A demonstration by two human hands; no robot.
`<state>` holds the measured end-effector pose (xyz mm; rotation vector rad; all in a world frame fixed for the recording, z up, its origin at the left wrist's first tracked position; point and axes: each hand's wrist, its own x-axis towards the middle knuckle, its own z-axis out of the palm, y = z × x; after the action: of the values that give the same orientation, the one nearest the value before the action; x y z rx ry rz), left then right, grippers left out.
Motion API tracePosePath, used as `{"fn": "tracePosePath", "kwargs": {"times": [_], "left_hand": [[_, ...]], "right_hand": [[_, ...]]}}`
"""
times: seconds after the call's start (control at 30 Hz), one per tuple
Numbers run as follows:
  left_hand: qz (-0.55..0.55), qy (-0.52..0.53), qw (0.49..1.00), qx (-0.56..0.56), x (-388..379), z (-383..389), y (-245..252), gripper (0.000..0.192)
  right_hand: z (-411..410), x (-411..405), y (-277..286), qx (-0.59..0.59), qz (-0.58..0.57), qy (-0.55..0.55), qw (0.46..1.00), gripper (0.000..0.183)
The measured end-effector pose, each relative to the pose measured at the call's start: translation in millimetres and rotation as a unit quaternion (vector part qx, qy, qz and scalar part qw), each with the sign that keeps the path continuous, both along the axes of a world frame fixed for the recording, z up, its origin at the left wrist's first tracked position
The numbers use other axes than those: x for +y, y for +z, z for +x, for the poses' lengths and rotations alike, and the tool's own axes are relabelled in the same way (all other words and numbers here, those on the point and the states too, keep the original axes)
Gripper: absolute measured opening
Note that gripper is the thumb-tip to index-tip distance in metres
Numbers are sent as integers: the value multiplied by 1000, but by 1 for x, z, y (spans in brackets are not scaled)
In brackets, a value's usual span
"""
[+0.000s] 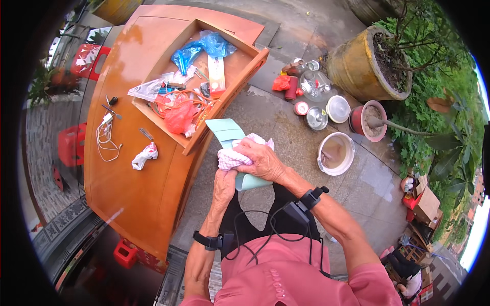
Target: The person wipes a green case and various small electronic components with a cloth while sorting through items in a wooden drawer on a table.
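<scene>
My right hand point(262, 157) presses a pink-and-white checked cloth point(233, 158) against a pale green flat piece point(226, 130), whose material I cannot tell. Its lower part curls below my hands. My left hand point(224, 185) grips the piece at its left side, just under the cloth. To the upper left, a wooden drawer point(160, 65) rests on the wooden table point(141, 191). Inside it lie blue plastic bags point(203, 48), a red plastic bag point(180, 116), an orange cord and a white-and-orange box point(216, 76).
On the table lie a white cable point(103, 139) and a crumpled cloth point(145, 156). A bucket of murky water point(335, 154), a lidded pot point(316, 118) and jars stand on the paving, near planters point(350, 65). Another person point(409, 275) is at the lower right.
</scene>
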<state>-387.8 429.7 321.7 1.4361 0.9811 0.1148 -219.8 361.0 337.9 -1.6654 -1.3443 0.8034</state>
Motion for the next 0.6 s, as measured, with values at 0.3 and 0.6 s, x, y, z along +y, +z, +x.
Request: {"fn": "tracePosePath", "kwargs": {"times": [0.3, 0.6], "left_hand": [[-100, 25, 995, -1, 3, -34, 10, 42], [-105, -1, 993, -50, 4, -2, 36, 44]], "right_hand": [[23, -50, -53, 47, -174, -203, 962, 31], [10, -83, -98, 5, -293, -118, 949, 34]]}}
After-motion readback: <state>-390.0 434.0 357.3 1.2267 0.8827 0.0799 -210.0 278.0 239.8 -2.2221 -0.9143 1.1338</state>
